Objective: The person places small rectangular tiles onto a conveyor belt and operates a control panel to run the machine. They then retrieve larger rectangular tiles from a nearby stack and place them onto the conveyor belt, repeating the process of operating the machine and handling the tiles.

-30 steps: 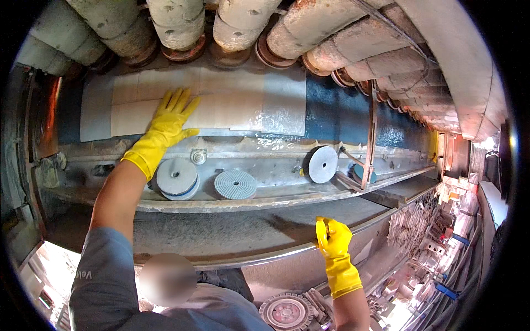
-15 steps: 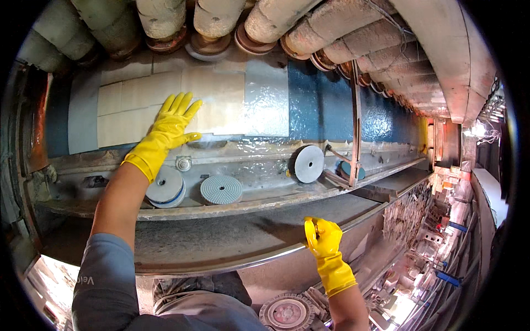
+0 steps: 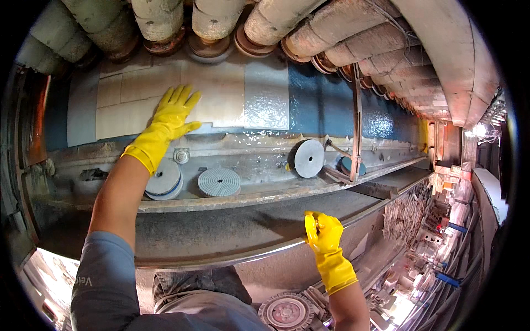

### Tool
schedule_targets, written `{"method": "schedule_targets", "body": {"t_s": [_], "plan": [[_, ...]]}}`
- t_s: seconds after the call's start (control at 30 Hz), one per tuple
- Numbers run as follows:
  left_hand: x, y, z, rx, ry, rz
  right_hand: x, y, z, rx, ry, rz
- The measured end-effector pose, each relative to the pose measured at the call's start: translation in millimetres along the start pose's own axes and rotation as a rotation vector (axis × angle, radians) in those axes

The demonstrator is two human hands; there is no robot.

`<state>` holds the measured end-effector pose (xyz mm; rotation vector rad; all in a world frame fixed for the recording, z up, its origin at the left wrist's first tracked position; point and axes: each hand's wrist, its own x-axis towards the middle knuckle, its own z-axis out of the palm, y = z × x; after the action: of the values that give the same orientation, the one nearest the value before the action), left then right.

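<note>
My left hand (image 3: 170, 118), in a yellow rubber glove, lies palm down with its fingers spread on pale cream rectangular slabs (image 3: 221, 94). These slabs rest on a wet blue belt (image 3: 320, 105), and a light grey slab (image 3: 266, 94) borders them on the right. Lower right, my right hand (image 3: 324, 236), gloved the same way, is curled closed beside the shiny metal lip (image 3: 232, 260) of a long trough. Its fingers hide whatever may be inside them. Below my left wrist sits a round grey disc (image 3: 165, 179) with a blue edge.
Thick cylindrical machine heads (image 3: 210, 33) line the far side above the belt. A ridged round pad (image 3: 219, 182) and a grey disc (image 3: 309, 158) stand on the near ledge. An upright metal bar (image 3: 356, 121) crosses the belt's near edge. A toothed wheel (image 3: 286, 311) lies below.
My left hand has shifted slightly up and to the right in the picture, still spread on the slabs. The whole view has tilted a little. My right hand stays curled in nearly the same place.
</note>
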<state>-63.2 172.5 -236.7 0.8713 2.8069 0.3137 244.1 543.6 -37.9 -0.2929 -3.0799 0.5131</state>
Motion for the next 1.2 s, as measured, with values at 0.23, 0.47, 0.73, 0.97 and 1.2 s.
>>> {"method": "schedule_targets", "body": {"t_s": [0.23,0.47,0.73,0.97,1.2], "plan": [[-36,9,-30,-0.167,0.018,0.042,-8,9,7,-0.012,0.038,-0.023],[-144,25,-114,-0.267,-0.011,-0.017,-13,22,14,-0.018,0.076,-0.077],[-301,119,-191,-0.459,-0.013,-0.312,-15,28,19,0.061,0.124,-0.048],[-342,107,-91,-0.095,0.734,-0.333,1,32,34,-0.159,0.404,-0.42],[-316,100,-105,0.031,0.54,-0.489,8,18,31,-0.091,0.491,-0.576]]}}
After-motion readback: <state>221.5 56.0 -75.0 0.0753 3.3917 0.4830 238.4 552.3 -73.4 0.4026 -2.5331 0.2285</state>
